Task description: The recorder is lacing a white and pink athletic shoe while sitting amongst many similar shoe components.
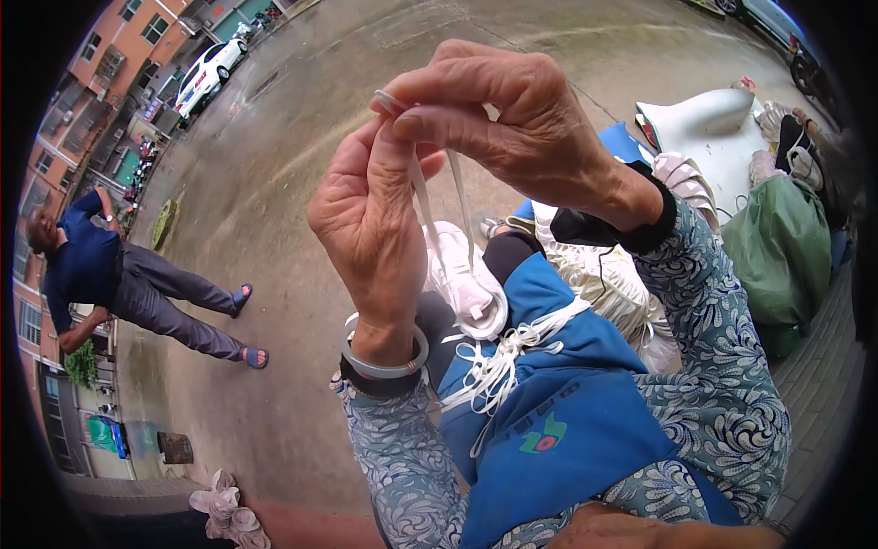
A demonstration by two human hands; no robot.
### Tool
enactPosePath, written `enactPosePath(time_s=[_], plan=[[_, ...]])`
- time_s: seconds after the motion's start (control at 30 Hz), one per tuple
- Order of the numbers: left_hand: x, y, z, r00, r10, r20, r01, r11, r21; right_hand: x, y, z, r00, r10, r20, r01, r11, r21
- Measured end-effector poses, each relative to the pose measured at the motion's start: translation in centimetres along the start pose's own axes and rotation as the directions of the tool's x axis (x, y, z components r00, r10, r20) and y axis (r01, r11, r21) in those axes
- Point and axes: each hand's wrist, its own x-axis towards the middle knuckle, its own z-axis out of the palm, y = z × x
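Raised in front of me, my left hand (370,215) and my right hand (521,119) meet at the fingertips, both pinching a white shoelace (423,190). A small loop of the lace shows above the fingers. Two strands run down from my hands to a pale pink and white shoe (465,291), which rests at my knees. On my lap, over a blue apron (558,430), lies a loose bunch of white laces (512,357). The fingertips of my left hand are partly hidden behind my right fingers.
To the right sit a heap of cream shoes or laces (599,284), a white sack (709,137) and a green bag (777,256). A person in dark blue (110,265) stands at the left. More pale shoes (229,512) lie at lower left. Cars (208,75) are parked farther off.
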Motion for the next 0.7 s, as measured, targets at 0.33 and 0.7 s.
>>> enactPosePath(time_s=[0.33, 0.7], plan=[[-5.7, -4.0, -6.1, 0.985, -0.173, 0.023, 0.166, 0.969, 0.184, -0.3, -0.1, -3.3, 0.991, 0.07, -0.112, -0.021, 0.922, 0.386], [-14.8, -14.6, -2.9, 0.365, -0.918, 0.153, 0.621, 0.118, -0.775, -4.8, -5.9, -5.1, 0.818, -0.327, 0.473, -0.385, 0.299, 0.873]])
